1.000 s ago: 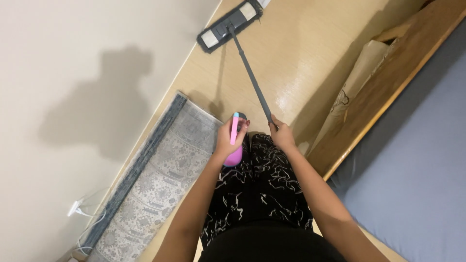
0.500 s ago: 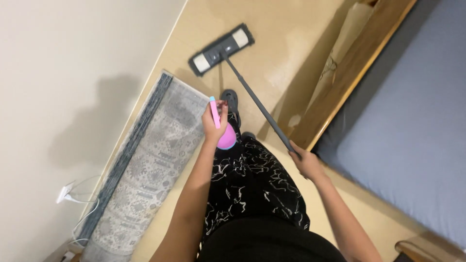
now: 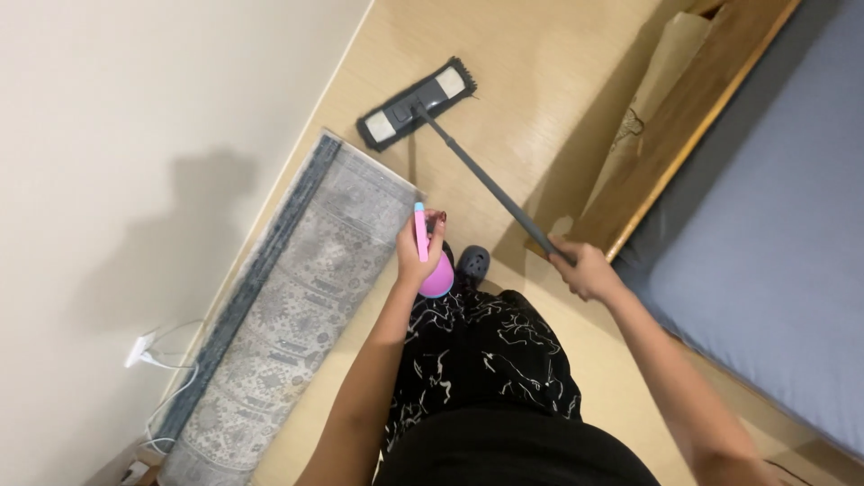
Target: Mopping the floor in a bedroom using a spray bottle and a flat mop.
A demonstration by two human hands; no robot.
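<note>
Pale wall, wood floor, bed

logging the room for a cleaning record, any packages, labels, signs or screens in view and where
Pink spray bottle: held in the left hand, rounded body, light blue tip; no label shows.
Brown paper bag: flat against the wooden bed frame, plain tan, crumpled.
No signs or screens.

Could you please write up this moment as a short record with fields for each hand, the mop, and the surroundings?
left hand: grips a pink spray bottle, held upright over the rug's edge
right hand: closed around the dark mop handle
mop head: flat on the wooden floor, just past the rug's end
rug: grey, patterned, lying along the wall
bed: wooden frame, grey mattress, on the person's right
</note>
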